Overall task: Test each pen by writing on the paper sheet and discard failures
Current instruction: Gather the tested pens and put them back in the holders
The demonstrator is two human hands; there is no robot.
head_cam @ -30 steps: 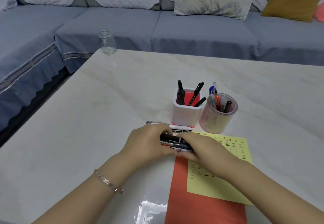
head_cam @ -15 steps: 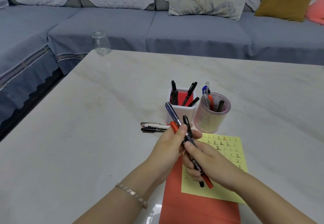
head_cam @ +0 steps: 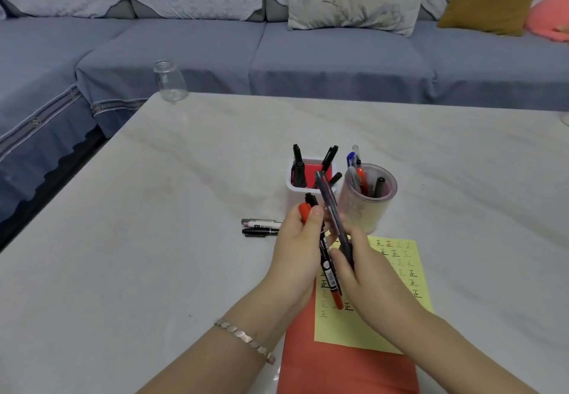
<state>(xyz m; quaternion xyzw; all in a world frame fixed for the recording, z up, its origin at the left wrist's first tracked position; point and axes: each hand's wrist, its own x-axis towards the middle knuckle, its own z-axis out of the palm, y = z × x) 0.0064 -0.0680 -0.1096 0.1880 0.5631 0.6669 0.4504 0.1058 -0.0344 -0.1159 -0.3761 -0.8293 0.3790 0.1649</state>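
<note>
Picking a pen to test. The left hand [head_cam: 295, 249] holds two pens [head_cam: 328, 267] (red, black). The right hand [head_cam: 366, 273] pinches a blue pen [head_cam: 330, 205] over the paper [head_cam: 397, 273], by the tabletop's [head_cam: 154, 239] near edge. Next, probably write.

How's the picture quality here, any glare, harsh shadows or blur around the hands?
Head view: soft, even light, no harsh shadows; one small bright reflection on the table beside the red sheet; the label on the marker in the left hand is too soft to read; the pen in the right hand looks slightly smeared.
</note>
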